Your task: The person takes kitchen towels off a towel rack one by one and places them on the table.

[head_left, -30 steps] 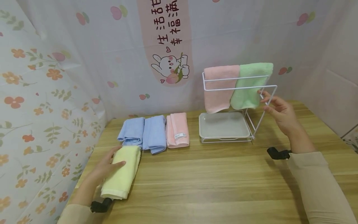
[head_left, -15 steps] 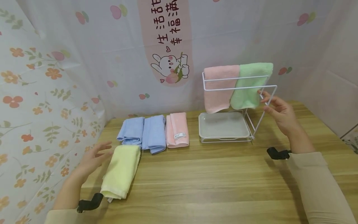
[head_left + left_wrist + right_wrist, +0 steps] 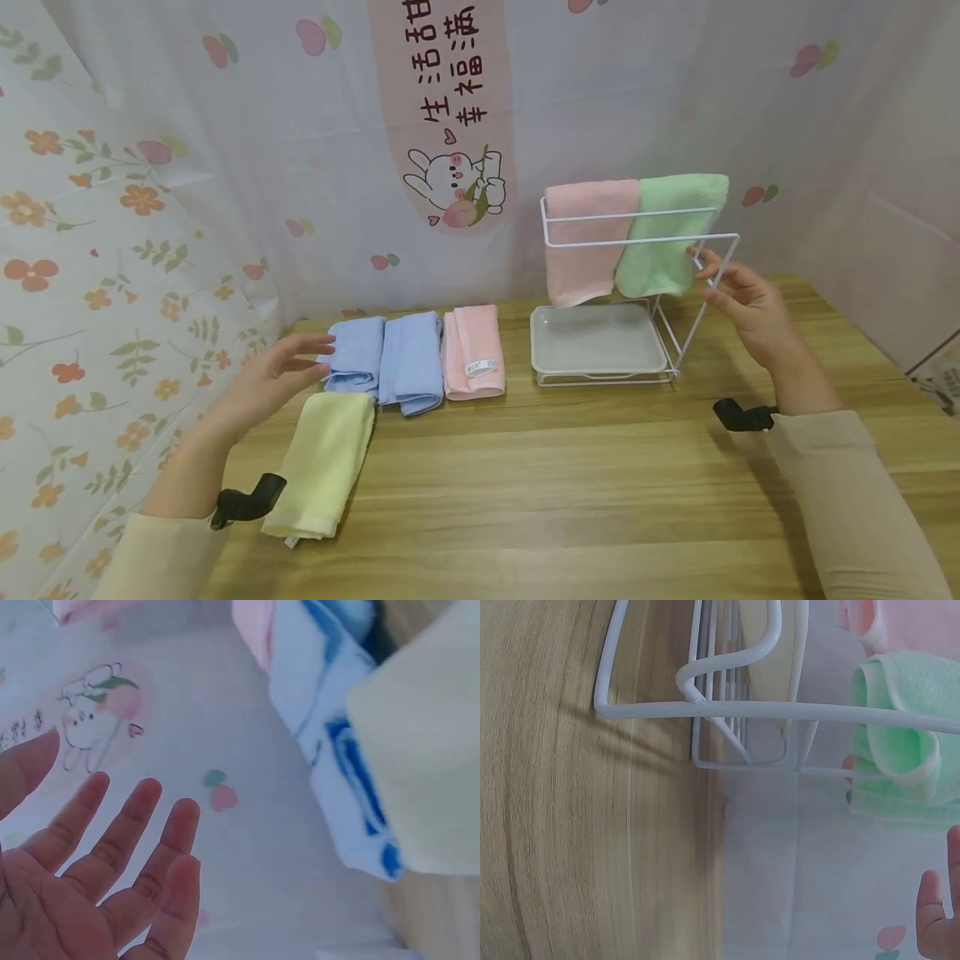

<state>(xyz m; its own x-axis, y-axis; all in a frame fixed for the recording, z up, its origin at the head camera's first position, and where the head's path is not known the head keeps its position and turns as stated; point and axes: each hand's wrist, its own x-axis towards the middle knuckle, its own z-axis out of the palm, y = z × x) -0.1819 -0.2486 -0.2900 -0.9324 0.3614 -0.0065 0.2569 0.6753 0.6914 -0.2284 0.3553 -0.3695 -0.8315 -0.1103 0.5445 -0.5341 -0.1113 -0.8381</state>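
My left hand (image 3: 258, 387), fingers spread, hovers beside the left blue towel (image 3: 354, 352) in the head view; its fingertips overlap the towel's edge, and contact is unclear. In the left wrist view nothing lies in the palm. Just below this hand lies a folded yellow towel (image 3: 322, 467). A second blue towel (image 3: 411, 358) and a folded pink towel (image 3: 475, 350) continue the row. My right hand (image 3: 753, 312) holds the side post of a white wire rack (image 3: 645, 243), thumb and fingers about it. On the rack hang a pink towel (image 3: 588, 250) and a green towel (image 3: 667, 250).
A grey tray (image 3: 600, 337) sits in the rack's base. All stands on a wooden table (image 3: 540, 483). A printed curtain (image 3: 315, 167) closes off the back and left side. Black camera mounts (image 3: 251, 500) are worn on both wrists.
My left hand has let go of the yellow towel, drawn back left, then moved up and forward to the left blue towel. My right hand stays at the rack.
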